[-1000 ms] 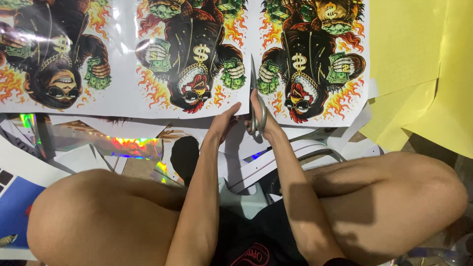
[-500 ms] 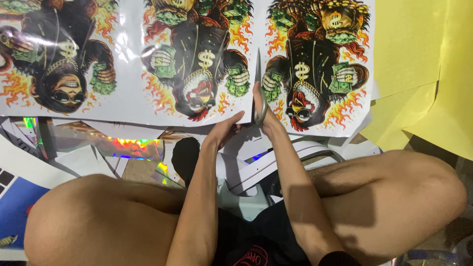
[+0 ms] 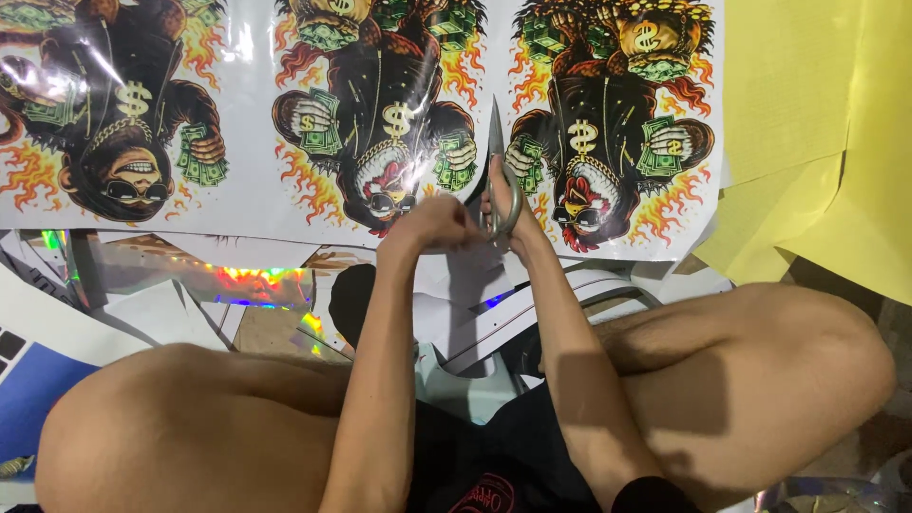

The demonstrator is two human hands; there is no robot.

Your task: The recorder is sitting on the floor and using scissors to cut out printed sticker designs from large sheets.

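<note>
A: Fig., head view. Right hand [image 3: 508, 204]: what's in it?

B: Scissors [image 3: 498, 176], fingers through the metal loops, grip closed on them. Blades point away from the person, up the white gap between the middle and right prints of the sheet [image 3: 247, 204].

A: Blades open or closed?

B: Can't tell; only one narrow point shows, blades seem nearly together.

A: Left hand [image 3: 432, 223]?

B: Curled, fingers pinching the sheet's near edge, just left of the scissors. Hands nearly touch.

A: Sheet layout?

B: Glossy white sheet w/ three identical prints side by side: dark ape figure, flames, green banknotes. It spans the top of the view, near edge running just above the hands. Glare on the left and middle prints.

A: Surroundings?

B: Yellow paper [image 3: 807, 123] at the sheet's right edge, partly under it. Holographic scrap [image 3: 242, 280] and white offcuts [image 3: 142, 309] below the sheet's near edge, left side. Blue sheet [image 3: 33, 394] at far left, by the left knee [image 3: 123, 427]. Right knee [image 3: 817, 370] sits below the yellow paper. Person is seated, legs folded, forearms between the knees.
</note>
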